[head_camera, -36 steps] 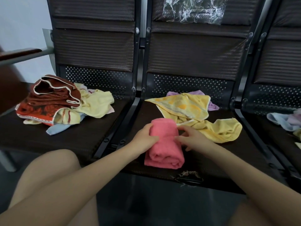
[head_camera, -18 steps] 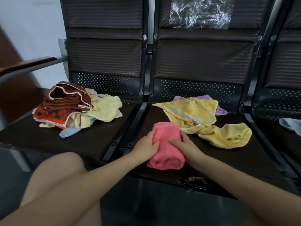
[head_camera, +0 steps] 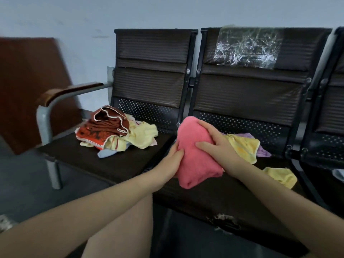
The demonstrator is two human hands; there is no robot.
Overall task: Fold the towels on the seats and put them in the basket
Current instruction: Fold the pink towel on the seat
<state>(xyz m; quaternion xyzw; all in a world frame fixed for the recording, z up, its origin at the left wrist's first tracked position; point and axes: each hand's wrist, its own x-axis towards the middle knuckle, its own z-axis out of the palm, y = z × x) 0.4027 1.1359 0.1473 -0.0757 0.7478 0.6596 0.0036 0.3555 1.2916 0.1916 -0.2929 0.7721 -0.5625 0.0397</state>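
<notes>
Both hands, left hand (head_camera: pixel 170 162) and right hand (head_camera: pixel 216 144), grip the folded pink towel (head_camera: pixel 197 155), fingers curled round it; a loose hold could let the folds spring open above the bench (head_camera: pixel 115 161).

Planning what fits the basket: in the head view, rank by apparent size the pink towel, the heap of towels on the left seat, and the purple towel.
1. Heap of towels, largest.
2. Pink towel, held by the left hand and right hand; it is nearer the camera, so the true gap may be bigger.
3. Purple towel, mostly hidden under a yellow towel.
</notes>
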